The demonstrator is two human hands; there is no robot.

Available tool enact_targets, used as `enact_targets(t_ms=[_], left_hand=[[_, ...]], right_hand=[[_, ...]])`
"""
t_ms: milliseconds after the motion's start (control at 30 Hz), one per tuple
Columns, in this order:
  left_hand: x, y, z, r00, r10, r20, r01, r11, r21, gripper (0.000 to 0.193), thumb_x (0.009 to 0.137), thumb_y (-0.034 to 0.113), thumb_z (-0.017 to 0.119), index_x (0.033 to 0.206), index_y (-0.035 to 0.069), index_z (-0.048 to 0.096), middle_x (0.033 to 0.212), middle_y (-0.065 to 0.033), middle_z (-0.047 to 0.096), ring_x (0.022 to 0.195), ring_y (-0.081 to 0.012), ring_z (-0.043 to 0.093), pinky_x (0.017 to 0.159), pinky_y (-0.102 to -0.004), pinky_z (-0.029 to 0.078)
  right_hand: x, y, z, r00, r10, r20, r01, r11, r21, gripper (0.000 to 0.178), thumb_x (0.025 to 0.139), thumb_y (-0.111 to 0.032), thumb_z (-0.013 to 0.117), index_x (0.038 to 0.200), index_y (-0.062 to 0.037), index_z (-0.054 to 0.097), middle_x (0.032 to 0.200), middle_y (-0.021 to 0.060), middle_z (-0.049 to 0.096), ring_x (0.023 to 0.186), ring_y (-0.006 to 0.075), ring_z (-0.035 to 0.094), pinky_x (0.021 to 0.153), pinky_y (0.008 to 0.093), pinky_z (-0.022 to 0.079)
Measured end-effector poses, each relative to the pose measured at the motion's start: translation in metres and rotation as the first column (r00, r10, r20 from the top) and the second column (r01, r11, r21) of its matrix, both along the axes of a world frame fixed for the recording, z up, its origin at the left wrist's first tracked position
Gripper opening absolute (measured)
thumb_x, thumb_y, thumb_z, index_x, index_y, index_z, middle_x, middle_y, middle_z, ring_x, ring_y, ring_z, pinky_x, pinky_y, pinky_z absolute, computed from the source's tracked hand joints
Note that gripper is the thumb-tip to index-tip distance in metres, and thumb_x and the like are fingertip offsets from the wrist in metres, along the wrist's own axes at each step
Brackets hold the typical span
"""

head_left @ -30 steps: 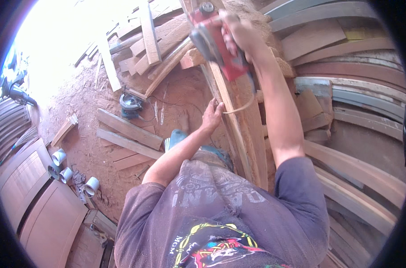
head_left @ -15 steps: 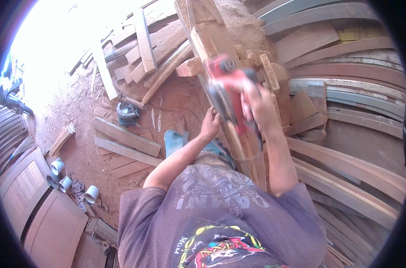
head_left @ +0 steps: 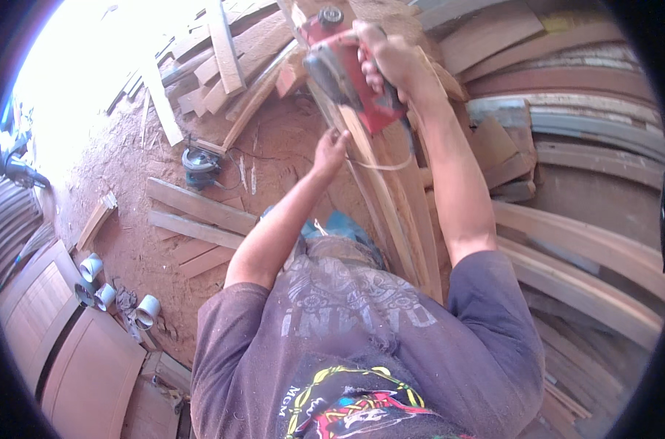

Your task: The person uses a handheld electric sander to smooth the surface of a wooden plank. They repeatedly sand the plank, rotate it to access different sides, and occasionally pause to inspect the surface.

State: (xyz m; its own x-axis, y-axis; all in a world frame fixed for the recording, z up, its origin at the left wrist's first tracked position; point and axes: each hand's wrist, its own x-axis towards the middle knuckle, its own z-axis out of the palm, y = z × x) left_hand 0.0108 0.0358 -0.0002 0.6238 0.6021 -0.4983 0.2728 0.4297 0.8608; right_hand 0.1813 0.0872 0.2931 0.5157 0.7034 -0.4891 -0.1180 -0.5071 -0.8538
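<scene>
A red electric hand planer [head_left: 354,73] with a dark knob at its front rests on a long wooden board [head_left: 380,190]. My right hand [head_left: 394,62] is closed around the planer's handle, the arm stretched far forward. Nearer to me and to the left, my left hand [head_left: 331,152] grips the left edge of the board, its fingertips close behind the planer. A thin pale loop, like a strip or cord, crosses the board behind the planer. The planer's underside is hidden against the wood.
On the dusty ground to the left sits a blue-green circular saw [head_left: 202,165], near loose planks [head_left: 200,205]. White cups [head_left: 148,310] stand beside wooden panels [head_left: 91,369] at the lower left. Stacked long timbers [head_left: 581,271] fill the right side.
My right hand has pushed the planer forward along the board, away from me. My left hand has moved forward along the board's left edge.
</scene>
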Motion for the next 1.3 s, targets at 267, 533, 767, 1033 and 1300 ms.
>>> enact_targets(t_ms=[267, 533, 767, 1033, 1300], left_hand=[[-0.042, -0.016, 0.026, 0.997, -0.055, -0.054, 0.056, 0.998, 0.007, 0.070, 0.101, 0.029, 0.073, 0.157, -0.001, 0.045, 0.131, -0.0196, 0.071, 0.115, -0.0238, 0.070, 0.098, -0.0352, 0.057], [-0.127, -0.176, 0.049, 0.919, -0.395, -0.017, 0.392, 0.905, 0.168, 0.117, 0.084, 0.015, 0.086, 0.169, 0.001, 0.007, 0.162, -0.0268, 0.037, 0.138, -0.0374, 0.054, 0.113, -0.0443, 0.050], [-0.125, -0.267, 0.139, 0.686, -0.491, -0.538, 0.709, 0.616, 0.343, 0.166, 0.061, 0.057, 0.097, 0.166, -0.002, -0.016, 0.173, -0.0342, -0.007, 0.163, -0.0427, 0.013, 0.125, -0.0551, 0.032], [-0.113, -0.300, 0.123, 0.807, -0.253, -0.533, 0.543, 0.672, 0.503, 0.146, 0.072, 0.063, 0.086, 0.167, -0.008, 0.001, 0.173, -0.0367, -0.002, 0.163, -0.0453, 0.016, 0.122, -0.0587, 0.033], [-0.152, -0.291, 0.102, 0.928, -0.305, -0.214, 0.369, 0.674, 0.640, 0.132, 0.077, 0.037, 0.089, 0.164, -0.012, 0.002, 0.171, -0.0368, 0.014, 0.150, -0.0501, 0.039, 0.116, -0.0495, 0.043]], right_hand=[[-0.112, -0.281, 0.009, 0.991, -0.128, -0.030, 0.125, 0.988, -0.088, 0.052, 0.106, -0.049, 0.059, 0.101, -0.0005, 0.075, 0.067, -0.0054, 0.049, 0.051, 0.0038, 0.044, 0.045, 0.0246, 0.036], [-0.230, -0.535, 0.035, 0.952, -0.299, -0.071, 0.281, 0.940, -0.191, 0.047, 0.107, -0.045, 0.058, 0.085, -0.0040, 0.062, 0.063, -0.0036, 0.051, 0.051, 0.0049, 0.047, 0.046, 0.0242, 0.035], [-0.293, -0.615, 0.025, 0.784, -0.620, -0.029, 0.607, 0.776, -0.174, 0.048, 0.107, -0.049, 0.063, 0.091, -0.0042, 0.066, 0.065, -0.0041, 0.054, 0.053, 0.0041, 0.048, 0.047, 0.0237, 0.037], [-0.291, -0.614, -0.004, 0.712, -0.700, -0.056, 0.688, 0.711, -0.146, 0.049, 0.107, -0.051, 0.063, 0.095, -0.0039, 0.066, 0.065, -0.0037, 0.054, 0.052, 0.0050, 0.049, 0.046, 0.0243, 0.037], [-0.273, -0.618, -0.012, 0.786, -0.616, -0.055, 0.607, 0.785, -0.128, 0.051, 0.106, -0.053, 0.064, 0.095, -0.0037, 0.066, 0.064, -0.0041, 0.053, 0.051, 0.0049, 0.049, 0.046, 0.0247, 0.038]])
